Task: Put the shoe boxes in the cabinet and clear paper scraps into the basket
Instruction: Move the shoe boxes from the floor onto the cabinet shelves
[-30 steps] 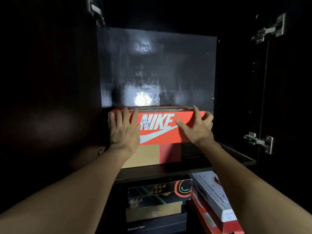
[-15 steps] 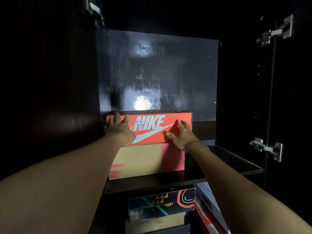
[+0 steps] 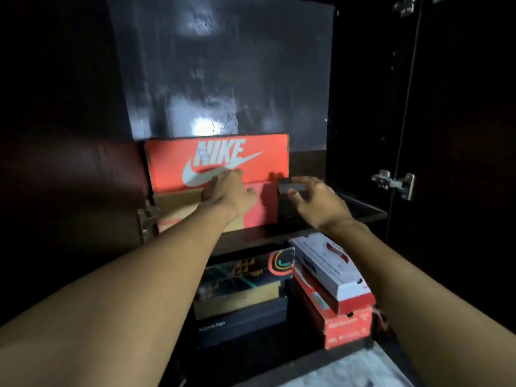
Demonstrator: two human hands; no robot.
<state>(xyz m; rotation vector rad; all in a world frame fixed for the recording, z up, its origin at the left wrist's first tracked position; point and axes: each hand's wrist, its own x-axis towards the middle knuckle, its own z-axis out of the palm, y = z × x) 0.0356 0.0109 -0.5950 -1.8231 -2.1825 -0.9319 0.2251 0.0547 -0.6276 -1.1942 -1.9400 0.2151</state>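
While boxes (image 3: 243,277) stack below Nike box (image 3: 217,160) | left hand (image 3: 226,192) fingers slack | right hand (image 3: 317,201) unclear

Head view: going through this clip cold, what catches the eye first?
The orange Nike box is brightest, on the upper shelf atop a tan-and-red box, below a glare on the back of the cabinet. Both hands reach in: the left hand is before the Nike box, the right hand at a dark box beside it. Below, a white box lies tilted on red boxes.
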